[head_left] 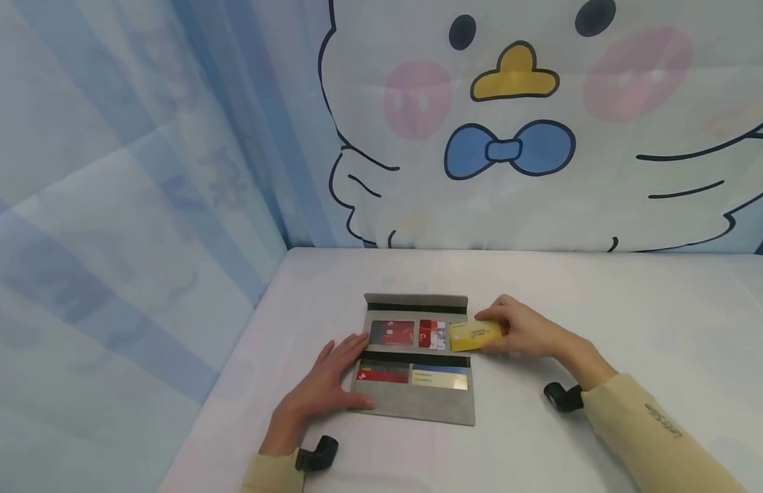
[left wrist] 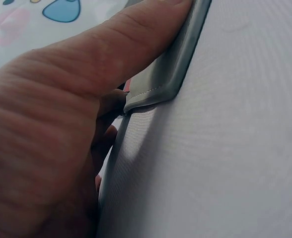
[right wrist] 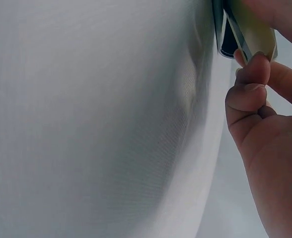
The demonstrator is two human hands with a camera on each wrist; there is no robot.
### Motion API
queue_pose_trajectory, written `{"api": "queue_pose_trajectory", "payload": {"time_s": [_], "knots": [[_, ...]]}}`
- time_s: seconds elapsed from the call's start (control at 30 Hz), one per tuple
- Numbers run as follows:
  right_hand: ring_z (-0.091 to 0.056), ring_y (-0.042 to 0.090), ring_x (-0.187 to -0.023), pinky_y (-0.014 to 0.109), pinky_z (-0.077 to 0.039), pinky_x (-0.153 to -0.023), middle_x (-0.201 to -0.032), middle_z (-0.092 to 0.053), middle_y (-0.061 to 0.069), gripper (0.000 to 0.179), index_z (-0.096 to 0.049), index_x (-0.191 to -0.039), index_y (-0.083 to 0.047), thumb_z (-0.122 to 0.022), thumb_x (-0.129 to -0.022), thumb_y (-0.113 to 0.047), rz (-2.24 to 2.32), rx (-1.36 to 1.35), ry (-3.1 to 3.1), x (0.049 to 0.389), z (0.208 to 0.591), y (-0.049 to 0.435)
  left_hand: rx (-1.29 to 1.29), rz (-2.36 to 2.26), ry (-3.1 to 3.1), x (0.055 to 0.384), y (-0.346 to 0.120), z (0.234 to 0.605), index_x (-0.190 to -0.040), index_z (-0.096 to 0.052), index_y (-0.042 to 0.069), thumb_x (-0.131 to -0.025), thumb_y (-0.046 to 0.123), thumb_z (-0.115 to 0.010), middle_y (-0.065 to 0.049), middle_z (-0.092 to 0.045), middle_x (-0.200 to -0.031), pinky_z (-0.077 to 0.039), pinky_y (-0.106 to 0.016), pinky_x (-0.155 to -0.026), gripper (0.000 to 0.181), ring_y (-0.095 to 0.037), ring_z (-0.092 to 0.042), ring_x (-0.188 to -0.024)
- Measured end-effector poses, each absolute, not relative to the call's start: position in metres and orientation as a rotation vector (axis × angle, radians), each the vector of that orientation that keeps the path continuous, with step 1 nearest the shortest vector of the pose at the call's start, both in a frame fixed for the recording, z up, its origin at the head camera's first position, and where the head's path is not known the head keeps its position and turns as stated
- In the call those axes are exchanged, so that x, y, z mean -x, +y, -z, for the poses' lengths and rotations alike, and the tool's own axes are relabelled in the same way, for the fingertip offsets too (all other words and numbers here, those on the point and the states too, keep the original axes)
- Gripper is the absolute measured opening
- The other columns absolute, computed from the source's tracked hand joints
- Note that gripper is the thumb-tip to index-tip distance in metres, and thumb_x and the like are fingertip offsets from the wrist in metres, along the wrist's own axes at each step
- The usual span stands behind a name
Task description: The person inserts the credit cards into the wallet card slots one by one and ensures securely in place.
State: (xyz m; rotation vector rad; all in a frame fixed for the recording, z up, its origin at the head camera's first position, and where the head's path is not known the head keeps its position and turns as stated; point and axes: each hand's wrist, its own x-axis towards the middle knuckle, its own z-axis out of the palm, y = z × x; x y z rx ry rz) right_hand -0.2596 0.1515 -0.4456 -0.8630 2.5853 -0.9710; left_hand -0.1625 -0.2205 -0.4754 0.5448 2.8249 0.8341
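A grey wallet [head_left: 412, 405] lies unfolded on the table. My right hand [head_left: 525, 330] pinches a yellow card [head_left: 470, 336] between thumb and fingers at the wallet's upper right, the card's left end overlapping the row. To its left in that row are a red and white card [head_left: 432, 334] and a dark and red card [head_left: 392, 333]. The lower row holds another dark and red card [head_left: 383, 373] and a blue and cream card [head_left: 439, 378]. With fingers spread, my left hand [head_left: 328, 380] rests on the wallet's left edge; its thumb [left wrist: 136, 37] lies over the stitched corner.
The white table [head_left: 572, 287] extends on both sides of the wallet. Behind it hangs a curtain [head_left: 510, 212] printed with a cartoon bird, and a blue and white curtain [head_left: 110, 274] hangs at the left. Black wrist cameras [head_left: 564, 397] are worn on both wrists.
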Motion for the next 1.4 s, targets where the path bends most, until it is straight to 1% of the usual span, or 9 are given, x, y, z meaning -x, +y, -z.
{"api": "queue_pose_trajectory", "payload": {"time_s": [0.23, 0.4, 0.53, 0.73, 0.8, 0.97, 1.03, 1.13, 1.4], "knots": [[-0.045, 0.019, -0.083, 0.029, -0.044, -0.069, -0.095, -0.048, 0.005, 0.050, -0.063, -0.115, 0.000, -0.079, -0.073, -0.022, 0.898, 0.868, 2.587, 0.264, 0.436, 0.148, -0.535, -0.847, 2.824, 0.162, -0.220, 0.475, -0.148, -0.029, 0.019, -0.067, 0.055, -0.077, 0.008, -0.022, -0.152, 0.000, -0.038, -0.113, 0.101, -0.011, -0.011, -0.140], [-0.046, 0.020, -0.086, 0.032, -0.045, -0.073, -0.098, -0.050, 0.006, 0.049, -0.063, -0.114, 0.001, -0.078, -0.073, -0.019, 0.873, 0.858, 2.568, 0.268, 0.430, 0.145, -0.563, -0.839, 2.830, 0.163, -0.219, 0.477, -0.147, -0.030, 0.017, -0.067, 0.054, -0.077, 0.006, -0.024, -0.152, -0.001, -0.039, -0.113, 0.100, -0.013, -0.013, -0.140], [-0.045, 0.021, -0.087, 0.033, -0.044, -0.073, -0.099, -0.049, 0.007, 0.050, -0.062, -0.116, 0.002, -0.078, -0.073, -0.018, 0.896, 0.842, 2.559, 0.268, 0.432, 0.146, -0.589, -0.830, 2.838, 0.163, -0.219, 0.477, -0.147, -0.031, 0.014, -0.068, 0.054, -0.076, 0.003, -0.025, -0.151, -0.002, -0.040, -0.113, 0.099, -0.016, -0.015, -0.140], [-0.045, 0.021, -0.087, 0.033, -0.043, -0.072, -0.099, -0.047, 0.008, 0.051, -0.061, -0.118, 0.002, -0.078, -0.074, -0.017, 0.937, 0.850, 2.589, 0.266, 0.436, 0.146, -0.558, -0.821, 2.833, 0.162, -0.219, 0.473, -0.147, -0.030, 0.015, -0.067, 0.054, -0.077, 0.004, -0.024, -0.152, -0.002, -0.040, -0.113, 0.100, -0.016, -0.014, -0.140], [-0.045, 0.021, -0.086, 0.032, -0.043, -0.071, -0.098, -0.046, 0.008, 0.052, -0.061, -0.118, 0.001, -0.079, -0.074, -0.018, 0.945, 0.851, 2.613, 0.263, 0.437, 0.145, -0.564, -0.822, 2.838, 0.163, -0.219, 0.472, -0.147, -0.031, 0.015, -0.068, 0.053, -0.077, 0.003, -0.025, -0.152, -0.003, -0.041, -0.113, 0.100, -0.016, -0.014, -0.140], [-0.045, 0.021, -0.085, 0.031, -0.044, -0.071, -0.097, -0.045, 0.008, 0.052, -0.061, -0.117, 0.001, -0.080, -0.073, -0.018, 0.974, 0.832, 2.676, 0.257, 0.442, 0.142, -0.549, -0.811, 2.853, 0.164, -0.220, 0.471, -0.147, -0.030, 0.017, -0.068, 0.052, -0.078, 0.006, -0.023, -0.152, -0.002, -0.039, -0.113, 0.099, -0.013, -0.013, -0.140], [-0.045, 0.021, -0.085, 0.031, -0.044, -0.071, -0.097, -0.044, 0.008, 0.052, -0.061, -0.117, 0.001, -0.080, -0.072, -0.017, 0.985, 0.821, 2.690, 0.255, 0.444, 0.141, -0.523, -0.810, 2.851, 0.164, -0.220, 0.472, -0.148, -0.029, 0.019, -0.067, 0.053, -0.078, 0.008, -0.022, -0.152, -0.001, -0.037, -0.113, 0.100, -0.011, -0.011, -0.140], [-0.045, 0.020, -0.085, 0.031, -0.044, -0.071, -0.096, -0.043, 0.008, 0.051, -0.061, -0.116, 0.001, -0.080, -0.073, -0.018, 0.986, 0.806, 2.690, 0.253, 0.447, 0.141, -0.507, -0.819, 2.851, 0.164, -0.219, 0.473, -0.148, -0.029, 0.021, -0.067, 0.053, -0.078, 0.009, -0.022, -0.152, -0.001, -0.039, -0.113, 0.100, -0.011, -0.012, -0.140], [-0.044, 0.018, -0.082, 0.029, -0.041, -0.068, -0.096, -0.046, 0.005, 0.052, -0.061, -0.118, -0.002, -0.078, -0.076, -0.027, 0.936, 0.851, 2.618, 0.258, 0.453, 0.147, -0.516, -0.825, 2.846, 0.163, -0.220, 0.478, -0.148, -0.029, 0.021, -0.067, 0.053, -0.078, 0.010, -0.023, -0.152, -0.001, -0.037, -0.113, 0.100, -0.009, -0.011, -0.139]]}}
